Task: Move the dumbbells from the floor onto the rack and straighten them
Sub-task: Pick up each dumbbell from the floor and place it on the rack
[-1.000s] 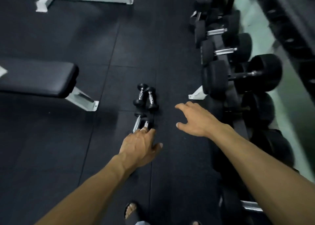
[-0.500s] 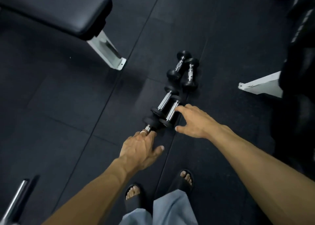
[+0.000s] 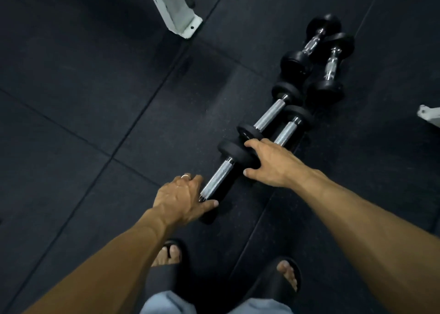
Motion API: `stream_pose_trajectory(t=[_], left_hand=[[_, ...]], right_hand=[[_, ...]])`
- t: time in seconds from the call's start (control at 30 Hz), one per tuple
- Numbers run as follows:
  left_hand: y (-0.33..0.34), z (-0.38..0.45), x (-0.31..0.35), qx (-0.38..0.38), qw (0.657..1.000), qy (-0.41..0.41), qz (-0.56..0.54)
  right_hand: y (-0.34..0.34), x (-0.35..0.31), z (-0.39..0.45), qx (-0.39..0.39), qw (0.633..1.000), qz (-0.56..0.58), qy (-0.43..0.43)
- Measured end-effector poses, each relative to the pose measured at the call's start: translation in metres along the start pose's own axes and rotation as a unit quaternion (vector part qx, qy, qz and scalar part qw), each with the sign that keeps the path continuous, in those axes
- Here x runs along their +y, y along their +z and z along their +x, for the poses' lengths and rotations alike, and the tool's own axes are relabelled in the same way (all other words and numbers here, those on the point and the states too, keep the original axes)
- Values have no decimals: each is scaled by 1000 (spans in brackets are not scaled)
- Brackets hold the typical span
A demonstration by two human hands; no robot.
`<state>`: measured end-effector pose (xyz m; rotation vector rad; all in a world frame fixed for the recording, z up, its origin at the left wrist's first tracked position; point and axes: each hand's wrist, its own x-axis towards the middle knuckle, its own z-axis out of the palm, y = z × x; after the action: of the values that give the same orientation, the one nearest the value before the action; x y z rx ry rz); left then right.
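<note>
Both hands are now lower and closer to the floor than half a second ago, and the dumbbells are filling more of the frame. Left hand (image 3: pixel 184 198) is reaching in from the lower left, arm nearly straight, fingers curling around the near end of the nearest dumbbell (image 3: pixel 219 179) while the thumb is lying along its lower side; the grip is partly closed, but whether it is fully clamped cannot be told. A ring (image 3: pixel 185 176) is showing on one finger. Right hand (image 3: pixel 271 162) is coming in from the lower right with the wrist bent downward, fingers spread wide over the black weight ends at the middle of the frame, touching them but not wrapping a handle.

Five dumbbells are lying on the dark rubber floor (image 3: pixel 83 99) in a diagonal line from the centre toward the upper right. Two long-handled ones (image 3: pixel 270 117) are lying side by side just beyond the right hand. Two short ones (image 3: pixel 332 63) are lying at the upper right. A white bench foot (image 3: pixel 177 11) is sitting at the top centre. Two sandalled feet (image 3: pixel 170 254) are standing at the bottom edge.
</note>
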<state>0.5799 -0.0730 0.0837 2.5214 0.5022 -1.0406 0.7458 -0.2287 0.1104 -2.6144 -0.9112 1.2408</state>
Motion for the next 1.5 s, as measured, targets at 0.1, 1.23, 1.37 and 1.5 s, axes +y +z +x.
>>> stream_pose_trajectory(t=[0.1,1.23,1.37,1.5], left_hand=[[27,45,-15,-11,999,-4,-41],[-25,-11,11,-69,980,75,-169],[-100,-53,37,-44,978,123,-163],[-187,-100,71,-8,974,181,-139]], right_hand=[[26,9,36,29,1000,9,7],[-7,-22,-34,215,971,100,-34],[-80,-40,-91,256,961,104,-18],[-161,-57,-159,317,943,96,-3]])
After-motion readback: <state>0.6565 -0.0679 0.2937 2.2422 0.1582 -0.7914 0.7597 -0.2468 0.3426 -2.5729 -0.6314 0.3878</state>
